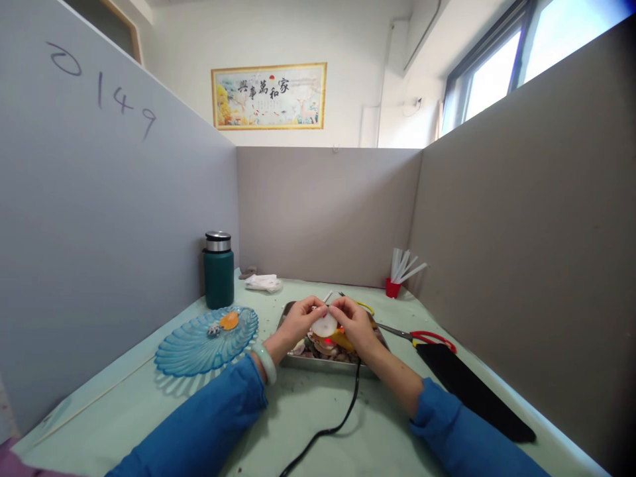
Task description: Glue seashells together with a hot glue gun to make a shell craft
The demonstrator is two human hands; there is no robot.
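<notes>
My left hand (301,320) and my right hand (354,322) meet over a metal tray (318,364). Their thumbs and fingertips are pinched together at the upper edge of a pale, round, thin disc (324,325). Whether it is shell or plastic, I cannot tell. Below the disc, a yellow hot glue gun (342,340) with a glowing red light lies over shells (314,347) in the tray. Its black cord (342,422) runs over the front rim. A small red bit shows by the fingertips, too small to name.
On the left are a blue scalloped plate (186,351) with an orange shell (229,321) and a green bottle (218,275). A red cup (392,288) holds white glue sticks (401,265). Red-handled scissors (432,338) and a black flat strip (472,391) lie right. Partitions (328,212) enclose the table.
</notes>
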